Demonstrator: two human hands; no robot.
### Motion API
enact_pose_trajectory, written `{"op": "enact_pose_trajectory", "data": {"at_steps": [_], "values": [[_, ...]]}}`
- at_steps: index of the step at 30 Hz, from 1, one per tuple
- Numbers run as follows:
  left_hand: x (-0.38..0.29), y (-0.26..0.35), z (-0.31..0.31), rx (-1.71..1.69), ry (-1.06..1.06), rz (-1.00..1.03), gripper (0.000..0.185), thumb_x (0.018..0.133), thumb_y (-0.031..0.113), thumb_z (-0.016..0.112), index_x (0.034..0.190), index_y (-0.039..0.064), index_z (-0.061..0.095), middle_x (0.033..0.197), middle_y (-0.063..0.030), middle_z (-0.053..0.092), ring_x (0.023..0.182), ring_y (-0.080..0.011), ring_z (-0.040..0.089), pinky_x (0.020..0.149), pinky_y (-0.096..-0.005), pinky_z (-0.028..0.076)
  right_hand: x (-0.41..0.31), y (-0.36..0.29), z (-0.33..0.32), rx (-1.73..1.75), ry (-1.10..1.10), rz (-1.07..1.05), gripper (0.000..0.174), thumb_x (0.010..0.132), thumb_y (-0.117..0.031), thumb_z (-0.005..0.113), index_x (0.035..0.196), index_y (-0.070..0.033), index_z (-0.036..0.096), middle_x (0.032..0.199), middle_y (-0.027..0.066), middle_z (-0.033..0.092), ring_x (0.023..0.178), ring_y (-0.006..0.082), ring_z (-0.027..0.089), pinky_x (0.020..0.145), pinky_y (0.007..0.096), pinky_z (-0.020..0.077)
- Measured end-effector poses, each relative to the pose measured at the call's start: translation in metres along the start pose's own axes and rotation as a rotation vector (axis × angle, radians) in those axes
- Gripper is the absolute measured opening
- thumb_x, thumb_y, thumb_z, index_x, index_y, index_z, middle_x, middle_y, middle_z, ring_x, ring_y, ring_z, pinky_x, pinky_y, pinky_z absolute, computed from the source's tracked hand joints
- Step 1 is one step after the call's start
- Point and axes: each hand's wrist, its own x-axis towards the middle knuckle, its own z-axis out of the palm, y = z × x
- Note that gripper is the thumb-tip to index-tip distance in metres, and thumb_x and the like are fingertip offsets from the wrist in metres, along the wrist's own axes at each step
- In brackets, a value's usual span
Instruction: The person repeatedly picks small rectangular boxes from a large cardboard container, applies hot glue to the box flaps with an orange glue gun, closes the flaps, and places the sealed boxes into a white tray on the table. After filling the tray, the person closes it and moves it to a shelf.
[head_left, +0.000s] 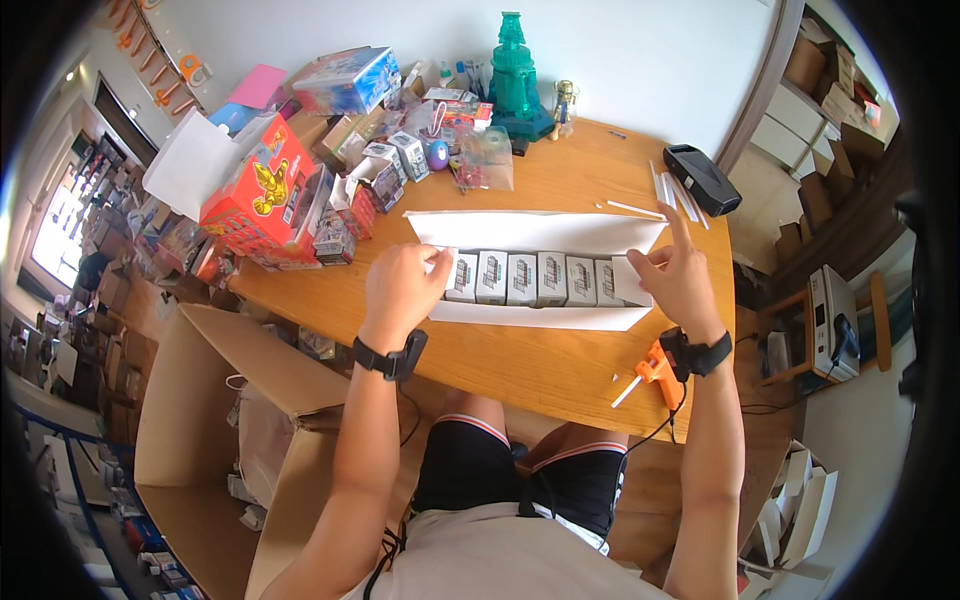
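A long white cardboard box (536, 231) lies on the wooden table in front of me, its two long flaps spread apart. Inside stands a row of several small white boxes (522, 279) with printed tops. My left hand (405, 289) pinches the short end flap at the box's left end between thumb and fingers. At the other end, my right hand (676, 277) has its thumb against the right end flap (628, 280), index finger pointing up; whether it grips the flap is unclear. An orange glue gun (660, 376) lies near my right wrist.
On the wooden table (480, 356), a red printed box (262, 191), small cartons and plastic bags crowd the back left. A teal tower model (513, 82) stands by the wall. White glue sticks (675, 196) lie beside a black case (702, 180). A large cardboard box (202, 420) stands lower left.
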Motion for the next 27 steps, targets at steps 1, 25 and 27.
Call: {"op": "enact_pose_trajectory", "data": {"at_steps": [1, 25, 27], "values": [[-0.006, -0.001, 0.000, -0.009, 0.026, 0.044, 0.030, 0.100, 0.031, 0.077, 0.089, 0.003, 0.081, 0.078, -0.0183, 0.074, 0.074, -0.0380, 0.073, 0.070, -0.0468, 0.055, -0.001, 0.004, -0.002, 0.057, -0.026, -0.046, 0.065, 0.098, -0.031, 0.084, 0.149, 0.002, 0.059, 0.086, 0.0173, 0.078, 0.079, 0.0270, 0.078, 0.074, 0.0377, 0.0602], [-0.003, 0.023, -0.037, 0.049, -0.178, 0.437, 0.051, 0.090, 0.029, 0.087, 0.134, 0.007, 0.073, 0.148, -0.0178, 0.067, 0.135, -0.0389, 0.062, 0.114, -0.0472, 0.050, -0.034, 0.042, 0.004, 0.087, -0.042, -0.312, 0.045, 0.086, -0.009, 0.088, 0.130, -0.005, 0.081, 0.103, 0.0148, 0.070, 0.089, 0.0296, 0.068, 0.080, 0.0386, 0.0544], [0.014, 0.017, -0.023, 0.054, -0.306, 0.412, 0.068, 0.088, 0.038, 0.088, 0.146, 0.008, 0.067, 0.155, -0.0190, 0.062, 0.142, -0.0413, 0.056, 0.121, -0.0490, 0.045, -0.036, 0.043, 0.006, 0.101, -0.037, -0.299, 0.044, 0.087, -0.008, 0.087, 0.130, -0.006, 0.081, 0.101, 0.0147, 0.069, 0.088, 0.0293, 0.067, 0.080, 0.0384, 0.0544]]}}
